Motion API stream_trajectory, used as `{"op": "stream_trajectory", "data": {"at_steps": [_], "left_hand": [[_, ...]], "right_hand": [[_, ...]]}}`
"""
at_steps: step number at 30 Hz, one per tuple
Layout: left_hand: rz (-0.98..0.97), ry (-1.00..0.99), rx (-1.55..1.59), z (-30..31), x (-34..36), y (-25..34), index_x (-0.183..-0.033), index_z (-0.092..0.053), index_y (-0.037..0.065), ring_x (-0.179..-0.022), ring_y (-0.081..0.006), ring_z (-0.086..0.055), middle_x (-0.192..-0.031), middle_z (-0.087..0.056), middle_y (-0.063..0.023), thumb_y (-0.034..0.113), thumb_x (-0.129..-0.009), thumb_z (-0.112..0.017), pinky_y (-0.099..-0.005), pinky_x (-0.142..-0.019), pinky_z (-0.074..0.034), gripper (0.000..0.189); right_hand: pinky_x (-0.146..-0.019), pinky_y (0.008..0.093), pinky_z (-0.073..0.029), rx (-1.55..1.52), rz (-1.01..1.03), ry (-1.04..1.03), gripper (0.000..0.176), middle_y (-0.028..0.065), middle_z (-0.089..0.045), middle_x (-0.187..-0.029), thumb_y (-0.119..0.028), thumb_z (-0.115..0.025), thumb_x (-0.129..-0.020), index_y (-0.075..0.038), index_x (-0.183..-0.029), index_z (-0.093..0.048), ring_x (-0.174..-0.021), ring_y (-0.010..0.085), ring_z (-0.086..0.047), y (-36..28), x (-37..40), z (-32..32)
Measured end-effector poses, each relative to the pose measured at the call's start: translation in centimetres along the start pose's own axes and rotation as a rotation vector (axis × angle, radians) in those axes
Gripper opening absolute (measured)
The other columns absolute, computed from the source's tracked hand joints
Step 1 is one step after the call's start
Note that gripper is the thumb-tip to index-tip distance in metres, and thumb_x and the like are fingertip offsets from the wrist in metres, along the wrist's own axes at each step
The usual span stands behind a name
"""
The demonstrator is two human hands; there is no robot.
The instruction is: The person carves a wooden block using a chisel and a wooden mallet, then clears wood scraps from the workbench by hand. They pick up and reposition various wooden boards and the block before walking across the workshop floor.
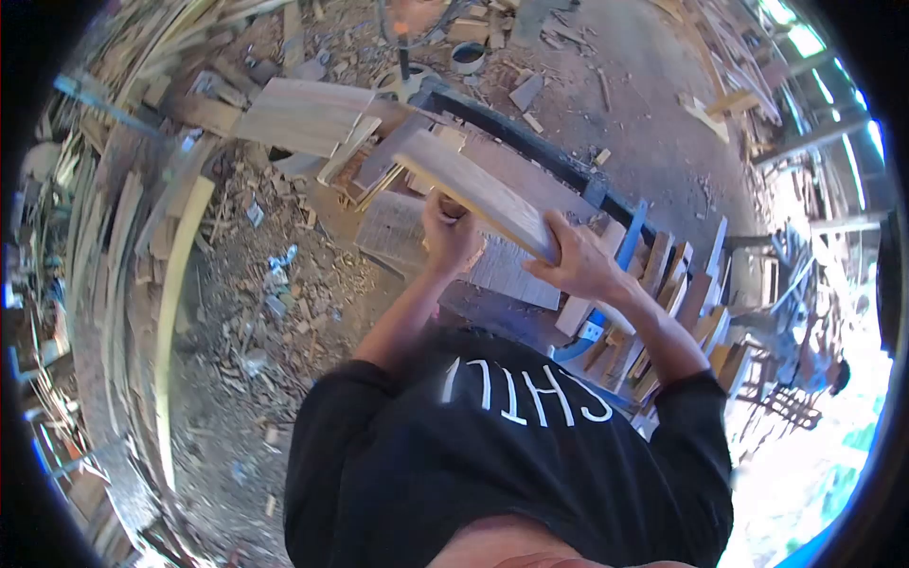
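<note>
A long, flat wooden board (485, 186) slants across the middle, its far end to the upper left. My right hand (579, 257) is closed on the near right end of it. Against the board's near edge, my left hand (451, 235) is curled shut around a dark, rounded shape that I cannot make out. Below the hands lies a wider grey wooden plank (511, 275). A blue metal bar (632, 235) stands to the right of my right hand.
A dark-edged bench frame (511, 123) runs behind the board. Wide planks (301, 115) lie at the upper left, and offcuts (677, 275) are stacked at the right. Wood scraps (275, 331) litter the floor at left. A white-rimmed round container (468, 59) stands at the back.
</note>
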State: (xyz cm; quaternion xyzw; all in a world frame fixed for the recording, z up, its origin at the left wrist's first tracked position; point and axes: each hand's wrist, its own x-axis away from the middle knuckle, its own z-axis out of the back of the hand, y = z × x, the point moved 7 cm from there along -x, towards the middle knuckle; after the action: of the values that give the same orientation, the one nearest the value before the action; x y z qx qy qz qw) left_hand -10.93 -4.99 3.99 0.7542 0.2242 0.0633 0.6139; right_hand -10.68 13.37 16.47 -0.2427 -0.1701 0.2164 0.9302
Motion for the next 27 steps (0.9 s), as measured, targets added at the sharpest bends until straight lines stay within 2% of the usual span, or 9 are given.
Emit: {"op": "stream_trajectory", "data": {"at_steps": [3, 7, 8, 11, 15, 19, 21, 24, 27], "left_hand": [[0.062, 0.024, -0.023, 0.6, -0.2, 1.2, -0.084, -0.058, 0.004, -0.06, -0.0007, -0.044, -0.067, -0.049, 0.006, 0.0, -0.088, -0.062, -0.0198, -0.053, -0.036, 0.007], [-0.124, -0.007, -0.15, 1.6, 0.7, 2.0, -0.098, -0.055, 0.004, -0.06, -0.0035, -0.044, -0.071, -0.049, 0.0058, 0.0, -0.087, -0.064, -0.0214, -0.055, -0.038, 0.015], [-0.107, 0.063, -0.081, 1.8, 1.5, 2.2, -0.095, -0.052, 0.005, -0.063, -0.0047, -0.045, -0.074, -0.05, 0.0038, 0.001, -0.087, -0.066, -0.0231, -0.056, -0.039, 0.016], [-0.106, 0.171, 0.002, 3.8, 2.2, 0.9, -0.089, -0.048, 0.007, -0.075, -0.0086, -0.05, -0.087, -0.053, -0.0008, 0.003, -0.086, -0.068, -0.0262, -0.066, -0.043, 0.021], [-0.007, 0.108, -0.121, 5.1, 3.1, 0.5, -0.102, -0.05, 0.007, -0.088, -0.013, -0.054, -0.095, -0.053, -0.0007, -0.001, -0.084, -0.065, -0.0262, -0.081, -0.045, 0.025], [0.18, 0.358, 0.187, 7.6, 4.2, -1.3, -0.103, -0.049, 0.007, -0.098, -0.014, -0.054, -0.103, -0.054, -0.0027, 0.001, -0.086, -0.065, -0.0311, -0.086, -0.046, 0.024], [0.161, 0.349, 0.091, 7.8, 4.3, 0.1, -0.102, -0.048, 0.006, -0.098, -0.0159, -0.056, -0.105, -0.054, -0.006, 0.003, -0.086, -0.066, -0.0345, -0.09, -0.047, 0.024], [0.145, 0.266, 0.203, 9.8, 3.6, -0.7, -0.098, -0.046, 0.007, -0.091, -0.0173, -0.058, -0.1, -0.055, -0.0078, 0.003, -0.087, -0.066, -0.036, -0.089, -0.048, 0.024], [0.1, 0.365, 0.256, 11.1, 3.5, -0.5, -0.093, -0.045, 0.009, -0.084, -0.0177, -0.058, -0.091, -0.056, -0.0071, 0.005, -0.087, -0.068, -0.0349, -0.085, -0.048, 0.025]], "right_hand": [[-0.07, 0.0432, -0.047, -0.057, 0.136, 0.055, 0.052, 0.0204, -0.06, -0.084, -0.027, -0.076, -0.075, -0.001, -0.111, -0.05, -0.079, 0.0384, -0.063, -4.0, -0.5, 3.4], [-0.073, 0.0441, -0.047, -0.431, 0.442, 0.208, 0.048, 0.0223, -0.061, -0.092, -0.025, -0.074, -0.074, -0.001, -0.109, -0.05, -0.087, 0.0399, -0.062, -6.6, 0.0, 3.4], [-0.076, 0.044, -0.047, -0.24, 0.251, 0.031, 0.049, 0.023, -0.061, -0.098, -0.026, -0.073, -0.074, 0.0, -0.108, -0.05, -0.094, 0.0397, -0.061, -6.0, -0.8, 1.8], [-0.076, 0.0449, -0.047, 0.021, 0.306, 0.049, 0.05, 0.0242, -0.061, -0.096, -0.029, -0.073, -0.074, 0.001, -0.107, -0.049, -0.093, 0.0414, -0.06, -2.9, -2.5, -0.5], [-0.079, 0.0479, -0.047, -0.245, 0.259, -0.011, 0.053, 0.0232, -0.062, -0.093, -0.038, -0.073, -0.075, -0.001, -0.108, -0.052, -0.093, 0.041, -0.06, -7.3, -1.4, 3.8], [-0.082, 0.0478, -0.046, -0.448, 0.412, -0.063, 0.053, 0.0228, -0.063, -0.094, -0.039, -0.073, -0.075, -0.002, -0.107, -0.054, -0.096, 0.0404, -0.06, -6.8, -1.6, -0.2], [-0.081, 0.0465, -0.047, -0.073, 0.229, -0.243, 0.052, 0.0244, -0.064, -0.096, -0.039, -0.072, -0.075, -0.001, -0.108, -0.055, -0.095, 0.0416, -0.061, -3.3, -3.4, -4.4], [-0.082, 0.0455, -0.047, 0.043, 0.365, -0.086, 0.057, 0.0258, -0.064, -0.102, -0.039, -0.071, -0.075, 0.0, -0.113, -0.055, -0.096, 0.0412, -0.062, -2.8, -4.1, -2.5], [-0.082, 0.0452, -0.047, -0.15, 0.41, -0.074, 0.061, 0.0259, -0.064, -0.103, -0.04, -0.069, -0.078, 0.001, -0.12, -0.053, -0.097, 0.0398, -0.062, -2.5, -4.7, -1.3]]}}
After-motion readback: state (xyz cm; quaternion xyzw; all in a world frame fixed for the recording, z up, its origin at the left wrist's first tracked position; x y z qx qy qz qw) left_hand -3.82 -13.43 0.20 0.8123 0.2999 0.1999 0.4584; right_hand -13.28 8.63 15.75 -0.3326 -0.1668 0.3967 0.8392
